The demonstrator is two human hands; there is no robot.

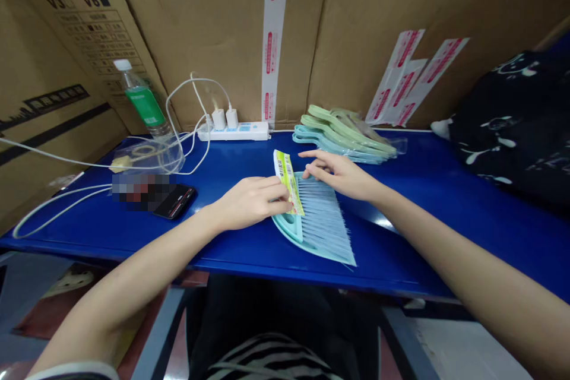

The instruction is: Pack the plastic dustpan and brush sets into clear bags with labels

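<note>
A light-blue hand brush point(323, 214) with pale bristles lies on a matching dustpan point(307, 244) in front of me on the blue table. Over its handle side rests a yellow-green printed label card point(289, 181), standing slightly tilted. My left hand point(256, 202) has closed its fingers on the card's left edge and lower part. Above the top of the bristles is my right hand point(341, 172), its index finger stretched toward the card and the other fingers bent but apart. It seems to hold nothing.
Green and blue brush-and-dustpan sets point(347, 136) in clear plastic lie at the back. A white power strip point(253, 130) with chargers, a bottle point(145, 101), cables and a phone point(176, 200) are to the left. A dark patterned fabric item point(512, 130) sits at right. Cardboard point(222, 47) walls the back.
</note>
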